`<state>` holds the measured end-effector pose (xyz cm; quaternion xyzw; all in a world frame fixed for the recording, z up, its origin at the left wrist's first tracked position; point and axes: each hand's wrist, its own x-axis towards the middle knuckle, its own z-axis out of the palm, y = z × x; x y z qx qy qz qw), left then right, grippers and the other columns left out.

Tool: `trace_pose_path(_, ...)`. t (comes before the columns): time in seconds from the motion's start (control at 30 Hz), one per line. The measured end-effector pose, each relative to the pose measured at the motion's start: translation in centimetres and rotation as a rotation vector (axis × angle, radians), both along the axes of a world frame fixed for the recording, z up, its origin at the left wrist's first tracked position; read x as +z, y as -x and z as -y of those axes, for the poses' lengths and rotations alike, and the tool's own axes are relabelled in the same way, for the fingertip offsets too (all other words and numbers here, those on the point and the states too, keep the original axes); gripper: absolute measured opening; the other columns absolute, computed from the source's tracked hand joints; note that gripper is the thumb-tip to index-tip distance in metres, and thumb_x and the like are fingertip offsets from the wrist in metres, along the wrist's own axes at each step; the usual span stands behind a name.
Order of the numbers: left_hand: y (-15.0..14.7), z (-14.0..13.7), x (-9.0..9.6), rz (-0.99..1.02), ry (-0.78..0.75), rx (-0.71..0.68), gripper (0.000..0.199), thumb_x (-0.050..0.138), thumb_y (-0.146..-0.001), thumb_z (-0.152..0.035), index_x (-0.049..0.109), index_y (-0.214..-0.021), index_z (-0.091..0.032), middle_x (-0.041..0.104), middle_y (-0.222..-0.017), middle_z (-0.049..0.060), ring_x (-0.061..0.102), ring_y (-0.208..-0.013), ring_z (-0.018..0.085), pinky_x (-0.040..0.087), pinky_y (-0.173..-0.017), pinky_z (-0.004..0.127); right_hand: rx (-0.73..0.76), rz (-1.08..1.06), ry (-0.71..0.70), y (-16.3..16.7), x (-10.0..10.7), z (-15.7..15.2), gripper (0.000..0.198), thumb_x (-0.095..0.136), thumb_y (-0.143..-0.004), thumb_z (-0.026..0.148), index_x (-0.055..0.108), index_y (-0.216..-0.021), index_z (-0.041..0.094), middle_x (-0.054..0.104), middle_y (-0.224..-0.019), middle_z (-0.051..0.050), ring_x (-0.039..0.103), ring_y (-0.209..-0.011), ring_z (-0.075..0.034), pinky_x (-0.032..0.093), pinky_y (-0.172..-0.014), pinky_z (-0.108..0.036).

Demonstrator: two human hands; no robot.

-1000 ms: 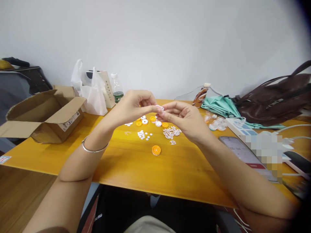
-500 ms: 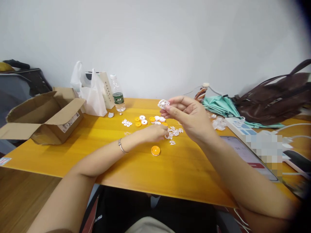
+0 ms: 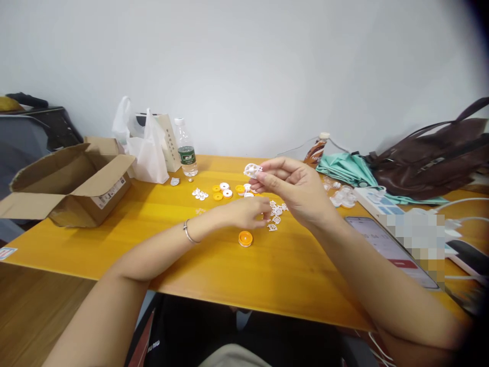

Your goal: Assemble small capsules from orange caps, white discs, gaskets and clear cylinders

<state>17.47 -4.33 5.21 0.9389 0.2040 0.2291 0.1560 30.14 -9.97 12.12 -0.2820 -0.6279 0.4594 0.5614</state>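
My right hand (image 3: 296, 186) is raised over the table, pinching a small white openwork plastic disc (image 3: 251, 171) between thumb and fingertips. Lower down, my left hand (image 3: 252, 213) reaches across to a pile of flat white openwork pieces (image 3: 278, 209). Its fingers are bent downward and slightly apart at the pile's left edge, with nothing visible in them. In front of that hand lies an orange round wheel-like part (image 3: 245, 238) with a white underside. Behind it are orange and white rings (image 3: 222, 190), some partly hidden by my left hand, and a cluster of small white parts (image 3: 199, 194).
An open cardboard box (image 3: 95, 199) stands at the left, near a white plastic bag (image 3: 148, 155) and a water bottle (image 3: 187, 153). To the right are a phone (image 3: 389, 250), a power strip (image 3: 369, 201), clear plastic parts (image 3: 344, 196), a folded teal umbrella (image 3: 344, 168), a brown bottle (image 3: 317, 150) and a brown bag (image 3: 431, 158).
My left hand has moved slightly right and down at the white pieces, a few of which have shifted. The right hand has lowered a little and turned the white disc.
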Motion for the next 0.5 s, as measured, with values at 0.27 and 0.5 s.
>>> trace_pose_path(0.27, 5.0, 1.1, 8.7, 0.453, 0.416, 0.056, 0.005, 0.054, -0.077, -0.019, 0.054, -0.073, -0.015, 0.061, -0.071, 0.001, 0.057, -0.064, 0.008, 0.045, -0.059, 0.022, -0.065, -0.02, -0.111, -0.7, 1.0, 0.5, 0.017, 0.072, -0.069, 0.028, 0.062, -0.08, 0.021, 0.07, -0.074, 0.002, 0.067, -0.066, -0.012, 0.057, -0.07, -0.029)
trace_pose_path(0.5, 5.7, 3.0, 10.4, 0.752, 0.559, 0.135, 0.011, 0.06, -0.078, -0.023, 0.056, -0.071, -0.015, 0.061, -0.072, 0.0, 0.06, -0.07, 0.008, 0.049, -0.067, 0.02, -0.126, -0.007, -0.109, -0.6, 1.1, 0.5, 0.018, 0.073, -0.068, 0.03, 0.062, -0.08, 0.021, 0.069, -0.072, 0.002, 0.067, -0.066, -0.012, 0.058, -0.07, -0.029)
